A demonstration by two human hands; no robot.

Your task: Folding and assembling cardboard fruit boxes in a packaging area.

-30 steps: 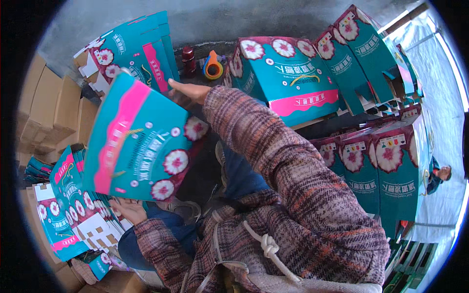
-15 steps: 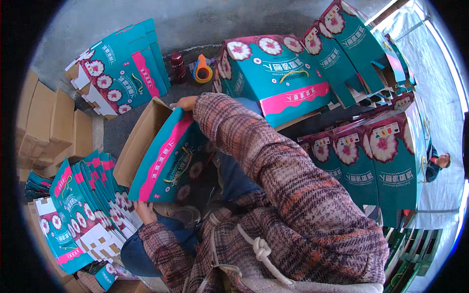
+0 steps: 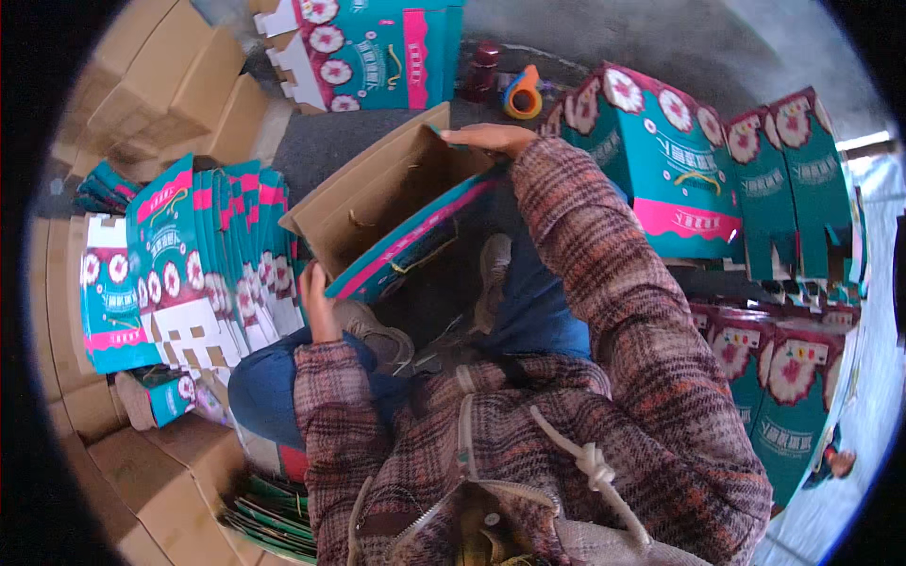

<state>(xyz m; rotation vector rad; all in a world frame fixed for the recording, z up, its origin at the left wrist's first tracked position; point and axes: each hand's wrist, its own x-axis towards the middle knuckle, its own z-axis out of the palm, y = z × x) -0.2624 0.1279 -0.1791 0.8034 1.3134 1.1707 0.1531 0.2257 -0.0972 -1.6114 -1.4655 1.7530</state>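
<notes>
From where I stand, the open box (image 3: 373, 193) is slung between the two hands, its mouth tipped up toward the wearer and its long axis slanting from near left to far right. The left hand (image 3: 319, 300) holds the near-left corner, fingers bent against it; the right hand (image 3: 493, 139) holds the far-right end, fingers stretched almost straight over the rim. Neither is nearer: both touch it, though how hard they grip I can't tell. The box sits above the dark floor, beyond the two shoes (image 3: 377, 337).

Counting around: one box in hand, one red bottle (image 3: 482, 68), one orange tape holder (image 3: 534, 90), and at least five standing boxes (image 3: 661, 151) to the right. The folded cartons (image 3: 168, 236) at left and brown boxes (image 3: 142, 104) behind them overlap too much to count.
</notes>
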